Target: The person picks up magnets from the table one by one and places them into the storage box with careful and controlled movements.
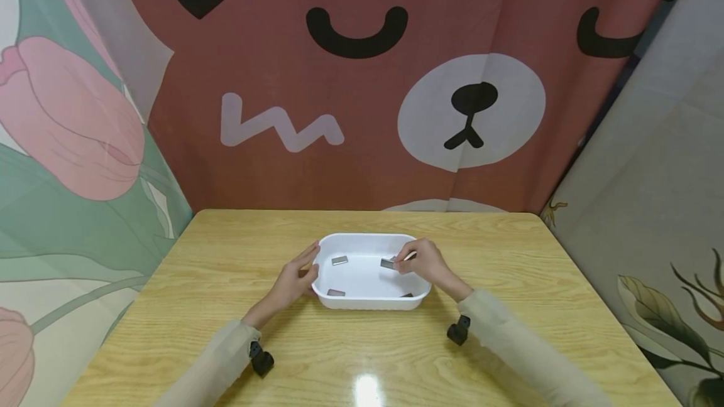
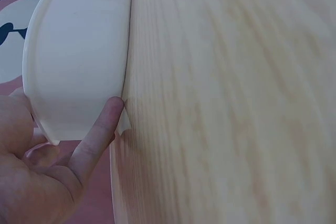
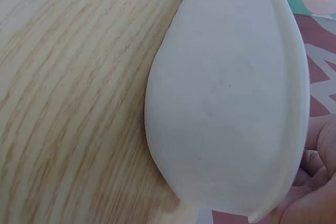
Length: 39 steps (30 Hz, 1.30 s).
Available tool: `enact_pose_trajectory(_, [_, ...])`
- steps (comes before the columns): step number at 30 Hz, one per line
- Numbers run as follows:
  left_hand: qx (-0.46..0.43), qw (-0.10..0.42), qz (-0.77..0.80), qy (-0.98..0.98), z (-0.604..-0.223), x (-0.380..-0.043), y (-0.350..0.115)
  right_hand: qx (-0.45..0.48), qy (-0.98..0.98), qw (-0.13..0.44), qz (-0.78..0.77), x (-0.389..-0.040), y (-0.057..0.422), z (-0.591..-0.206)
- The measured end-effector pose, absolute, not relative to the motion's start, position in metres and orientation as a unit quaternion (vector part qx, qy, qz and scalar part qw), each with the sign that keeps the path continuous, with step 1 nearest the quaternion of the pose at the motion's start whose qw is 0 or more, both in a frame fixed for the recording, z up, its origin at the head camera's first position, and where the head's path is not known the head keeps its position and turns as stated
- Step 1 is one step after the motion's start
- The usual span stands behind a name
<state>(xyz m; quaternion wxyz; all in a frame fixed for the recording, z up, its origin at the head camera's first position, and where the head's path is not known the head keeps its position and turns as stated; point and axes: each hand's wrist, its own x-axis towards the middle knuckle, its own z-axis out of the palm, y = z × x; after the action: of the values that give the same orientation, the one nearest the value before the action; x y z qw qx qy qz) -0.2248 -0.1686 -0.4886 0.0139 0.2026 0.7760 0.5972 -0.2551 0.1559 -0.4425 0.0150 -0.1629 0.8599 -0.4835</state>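
Observation:
A white plastic tray (image 1: 362,303) stands on the wooden table, seen from outside in both wrist views. Its left end is held by my left hand (image 1: 294,276), with fingers along the rim; in the left wrist view one finger (image 2: 100,132) reaches down the outer wall. My right hand (image 1: 424,261) is over the tray's right part, and its fingertips pinch a small grey rectangular piece (image 1: 387,264). Similar pieces lie in the tray: one at the back left (image 1: 339,260), one at the front left (image 1: 336,293), and one partly hidden behind the front right rim (image 1: 406,295).
The wooden table (image 1: 237,250) extends around the tray. Behind it hangs a curtain (image 1: 271,174) with a bear print, and patterned cloths flank both sides. Small black devices (image 1: 261,360) are strapped at the wrists.

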Motion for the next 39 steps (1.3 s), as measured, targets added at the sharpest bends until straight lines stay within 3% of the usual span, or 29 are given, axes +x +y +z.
enact_pose_trajectory(25, [0.196,0.015,0.607,0.770,-0.488,-0.224,-0.168,-0.243,0.873,-0.017,-0.423,-0.261,0.134,-0.456])
enact_pose_trajectory(39, [0.196,0.020,0.605,0.771,-0.488,-0.225,-0.168,-0.213,0.902,0.021,-0.374,-0.263,0.120,-0.457])
